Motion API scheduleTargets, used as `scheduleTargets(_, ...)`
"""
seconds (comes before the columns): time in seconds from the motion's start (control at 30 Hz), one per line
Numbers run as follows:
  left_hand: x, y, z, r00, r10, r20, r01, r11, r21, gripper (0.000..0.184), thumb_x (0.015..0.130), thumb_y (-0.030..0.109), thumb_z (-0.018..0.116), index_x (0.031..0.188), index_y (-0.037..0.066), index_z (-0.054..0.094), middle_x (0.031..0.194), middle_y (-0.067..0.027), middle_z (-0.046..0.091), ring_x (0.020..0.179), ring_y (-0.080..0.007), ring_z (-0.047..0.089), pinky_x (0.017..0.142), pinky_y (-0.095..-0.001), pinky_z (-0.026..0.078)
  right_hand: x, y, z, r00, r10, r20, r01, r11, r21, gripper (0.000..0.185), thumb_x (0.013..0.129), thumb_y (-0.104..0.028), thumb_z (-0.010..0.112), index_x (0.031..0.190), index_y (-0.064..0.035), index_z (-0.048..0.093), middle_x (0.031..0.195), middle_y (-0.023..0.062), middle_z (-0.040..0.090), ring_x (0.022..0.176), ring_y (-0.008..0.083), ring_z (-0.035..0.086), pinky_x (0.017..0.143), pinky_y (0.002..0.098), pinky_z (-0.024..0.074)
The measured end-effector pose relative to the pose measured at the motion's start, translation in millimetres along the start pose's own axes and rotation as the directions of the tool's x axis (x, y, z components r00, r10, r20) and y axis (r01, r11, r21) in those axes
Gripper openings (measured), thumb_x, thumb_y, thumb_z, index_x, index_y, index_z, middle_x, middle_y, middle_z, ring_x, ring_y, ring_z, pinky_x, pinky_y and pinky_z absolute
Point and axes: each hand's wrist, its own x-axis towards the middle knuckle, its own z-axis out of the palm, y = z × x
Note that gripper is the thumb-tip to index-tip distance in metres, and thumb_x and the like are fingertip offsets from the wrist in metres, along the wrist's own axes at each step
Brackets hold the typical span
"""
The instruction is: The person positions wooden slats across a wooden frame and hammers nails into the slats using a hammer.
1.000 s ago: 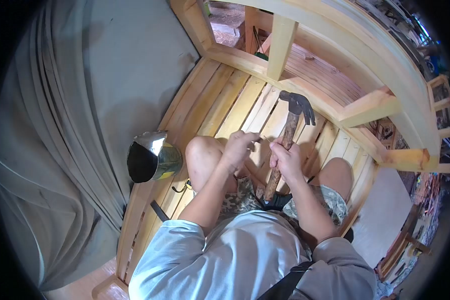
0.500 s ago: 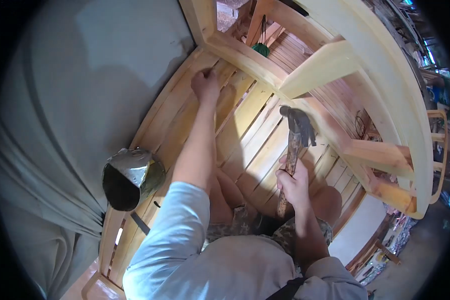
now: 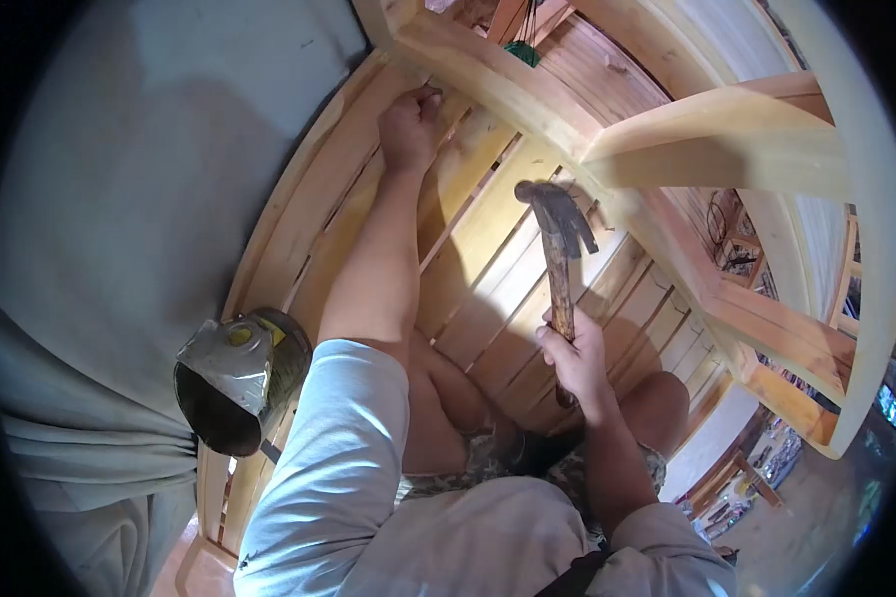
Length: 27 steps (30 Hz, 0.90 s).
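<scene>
one hammer (image 3: 559,264), held in the right hand (image 3: 575,360)

nearest are two pale sleeves (image 3: 338,428) and two bent legs (image 3: 443,408). the fingers of the right hand are clamped around the hammer's single wooden handle; its one dark claw head points away from the body, above the slatted wooden platform (image 3: 498,284). to the left, one cut metal can (image 3: 234,353) shows its dark open mouth, beside one grey cloth (image 3: 139,199). farther out, the left hand (image 3: 408,129) is at the far slats near one long beam (image 3: 488,80), fingers curled together; whether they pinch anything, i cannot tell. beyond run at least two thick posts (image 3: 727,129), and one green object (image 3: 523,52) hangs from dark cords.
</scene>
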Motion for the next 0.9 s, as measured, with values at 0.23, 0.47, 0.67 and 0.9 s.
scheduleTargets(0.23, -1, -6, 5, 0.998, 0.055, -0.003, -0.055, 0.998, 0.001, 0.018, 0.092, 0.017, 0.071, 0.103, 0.004, 0.077, 0.101, -0.0192, 0.075, 0.093, -0.0299, 0.074, 0.084, -0.0361, 0.056, 32, -37, 15, 0.984, -0.163, -0.073, 0.146, 0.97, -0.193, 0.017, 0.099, -0.017, 0.067, 0.098, -0.0009, 0.061, 0.071, -0.0026, 0.05, 0.067, 0.0068, 0.045, 0.06, 0.0266, 0.0416)
scheduleTargets(0.47, -1, -7, 7, 0.993, 0.101, -0.055, -0.104, 0.993, -0.056, 0.016, 0.092, 0.014, 0.069, 0.101, 0.003, 0.076, 0.098, -0.0196, 0.075, 0.092, -0.0318, 0.074, 0.083, -0.037, 0.056, 51, -55, 26, 0.987, -0.152, -0.044, 0.134, 0.952, -0.275, 0.022, 0.1, -0.022, 0.065, 0.097, -0.0008, 0.06, 0.068, 0.0023, 0.048, 0.067, 0.0104, 0.044, 0.062, 0.0304, 0.0423)
scheduleTargets(0.67, -1, -6, 8, 0.992, 0.12, -0.045, -0.12, 0.993, -0.003, 0.016, 0.092, 0.016, 0.07, 0.102, 0.006, 0.077, 0.095, -0.019, 0.075, 0.088, -0.0315, 0.075, 0.079, -0.0377, 0.057, 78, -87, 46, 0.989, -0.149, -0.022, 0.133, 0.929, -0.345, 0.033, 0.102, -0.032, 0.06, 0.103, 0.0007, 0.06, 0.068, 0.0113, 0.054, 0.066, 0.0189, 0.053, 0.066, 0.0374, 0.0465)
scheduleTargets(0.9, -5, -1, 9, 1.0, 0.02, -0.004, -0.02, 0.999, -0.035, 0.014, 0.092, 0.02, 0.067, 0.096, 0.01, 0.076, 0.095, -0.0173, 0.073, 0.09, -0.0369, 0.071, 0.08, -0.0448, 0.056, 104, -110, 67, 0.96, -0.278, -0.023, 0.229, 0.834, -0.502, 0.039, 0.102, -0.038, 0.058, 0.104, 0.0007, 0.062, 0.072, 0.0171, 0.06, 0.069, 0.0273, 0.06, 0.069, 0.0404, 0.0485)
